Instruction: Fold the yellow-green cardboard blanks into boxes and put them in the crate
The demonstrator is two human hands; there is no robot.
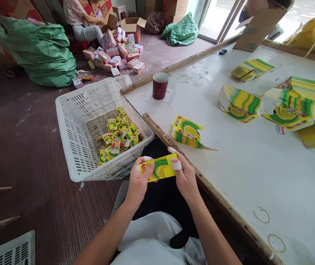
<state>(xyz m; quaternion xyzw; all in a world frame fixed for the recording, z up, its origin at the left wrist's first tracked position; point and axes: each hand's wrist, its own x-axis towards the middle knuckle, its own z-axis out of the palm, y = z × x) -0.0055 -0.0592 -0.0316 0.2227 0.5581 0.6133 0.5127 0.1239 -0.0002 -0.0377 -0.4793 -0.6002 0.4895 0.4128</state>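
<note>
A small yellow and green carton [161,168] is held over my lap between both hands. My left hand [140,176] grips its left end, thumb pressed on the printed face. At the other end, my right hand [183,175] pinches it with a taped thumb on top. White tape also wraps other fingertips on both hands. Just beyond, a stack of flat printed cartons [186,130] rests at the table's near edge. To the left, a white plastic basket [76,147] holds many small folded cartons [115,143].
More carton stacks [241,103] lie on the white table [245,176]. A maroon cup [160,86] stands by its wooden rim. A green sack [37,51], a heap of pink boxes [118,53] and a seated person [82,22] are on the floor beyond.
</note>
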